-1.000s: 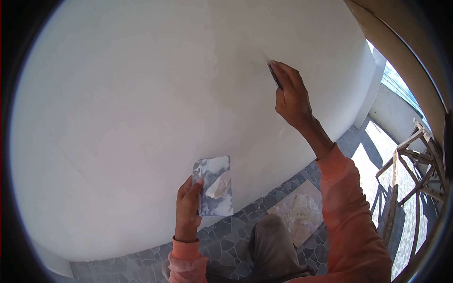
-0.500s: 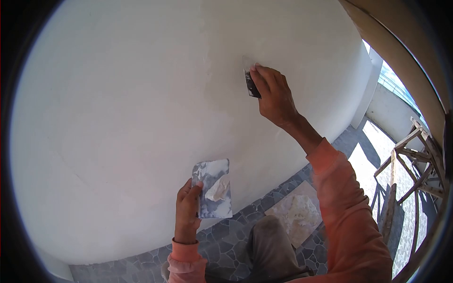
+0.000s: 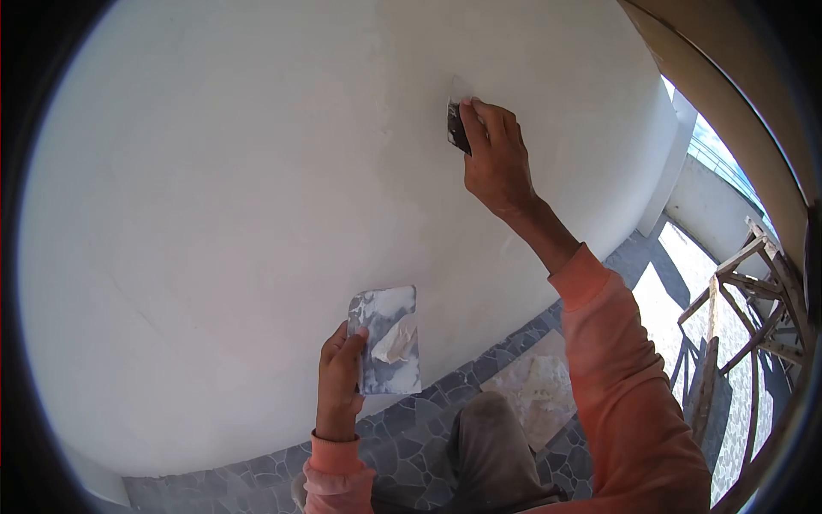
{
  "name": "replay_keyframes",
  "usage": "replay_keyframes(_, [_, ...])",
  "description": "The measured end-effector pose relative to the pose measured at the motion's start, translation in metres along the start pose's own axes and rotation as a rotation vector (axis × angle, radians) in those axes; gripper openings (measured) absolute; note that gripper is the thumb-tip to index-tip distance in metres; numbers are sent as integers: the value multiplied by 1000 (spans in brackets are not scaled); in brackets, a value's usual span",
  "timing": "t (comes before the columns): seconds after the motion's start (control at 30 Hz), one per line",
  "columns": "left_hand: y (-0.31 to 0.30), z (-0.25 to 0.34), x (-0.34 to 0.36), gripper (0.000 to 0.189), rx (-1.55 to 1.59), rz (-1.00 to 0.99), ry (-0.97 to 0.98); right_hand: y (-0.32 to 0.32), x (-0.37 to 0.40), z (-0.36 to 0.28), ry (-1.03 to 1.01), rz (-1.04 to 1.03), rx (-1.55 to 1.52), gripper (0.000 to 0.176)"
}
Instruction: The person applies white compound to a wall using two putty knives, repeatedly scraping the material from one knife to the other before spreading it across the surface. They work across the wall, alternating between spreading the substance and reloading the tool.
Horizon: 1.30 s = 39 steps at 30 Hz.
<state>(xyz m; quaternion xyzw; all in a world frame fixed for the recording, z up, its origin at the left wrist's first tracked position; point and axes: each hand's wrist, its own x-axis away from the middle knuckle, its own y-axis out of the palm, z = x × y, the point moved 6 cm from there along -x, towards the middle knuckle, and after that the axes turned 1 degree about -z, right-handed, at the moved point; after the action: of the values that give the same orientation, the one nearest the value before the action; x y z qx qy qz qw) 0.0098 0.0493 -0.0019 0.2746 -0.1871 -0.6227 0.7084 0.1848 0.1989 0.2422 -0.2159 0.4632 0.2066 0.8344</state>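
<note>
With its fingers wrapped round a dark-handled putty knife (image 3: 457, 127), my right hand (image 3: 498, 158) is raised against the white wall (image 3: 240, 188). The blade is pale and seems to lie on the wall, beside a slightly darker band of its surface. Lower down, my left hand (image 3: 341, 368) grips the left edge of a flat rectangular plate (image 3: 370, 377), thumb on top. White smears cover the plate, and a lump of white putty (image 3: 396, 341) sits on its right half.
Grey stone-patterned floor (image 3: 411, 433) runs along the wall's foot. A stained board (image 3: 535, 385) lies on it beside my knee (image 3: 490, 437). At the right stands a wooden trestle (image 3: 753, 283), with a low outer wall (image 3: 706, 193) behind.
My right hand has moved a little way up the wall with the putty knife. The left hand and the plate have barely moved.
</note>
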Motion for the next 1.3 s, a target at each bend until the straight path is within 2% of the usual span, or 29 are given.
replay_keyframes(0.1, [-1, 1, 0, 34, 6, -1, 0, -14, 10, -19, -181, -101, -214, 55])
replay_keyframes(0.2, [2, 1, 0, 34, 2, -5, 9, -33, 3, 0, -93, -97, -250, 58])
replay_keyframes(0.3, [3, 2, 2, 33, -17, 22, 0, -32, -14, 45, 202, -18, -296, 59])
replay_keyframes(0.43, [0, 1, -1, 37, -22, 11, 4, -21, -39, 58, 252, 20, -244, 55])
replay_keyframes(0.67, [5, 2, 1, 38, 5, -3, 4, -2, -44, 16, 127, 70, -32, 56])
replay_keyframes(0.77, [4, 1, 0, 37, 13, -28, 11, -3, -29, -21, -24, 61, 9, 51])
replay_keyframes(0.87, [5, 4, 3, 31, 21, -21, -5, -11, -13, -35, -229, -20, -108, 53])
replay_keyframes(0.97, [6, 4, 2, 31, 41, 6, -6, -31, -16, -11, -227, -40, -231, 57])
replay_keyframes(1.03, [3, 2, 1, 31, 22, -7, -5, -35, -29, 22, 28, 10, -238, 62])
replay_keyframes(1.1, [3, 2, 1, 32, 15, -13, -6, -31, -43, 49, 163, 61, -183, 58])
replay_keyframes(1.2, [3, 1, 1, 32, 36, 1, 0, -18, -65, 69, 296, -6, -170, 55])
replay_keyframes(1.3, [2, 0, 0, 33, 50, 1, 5, -9, -65, 35, 168, 8, -68, 53])
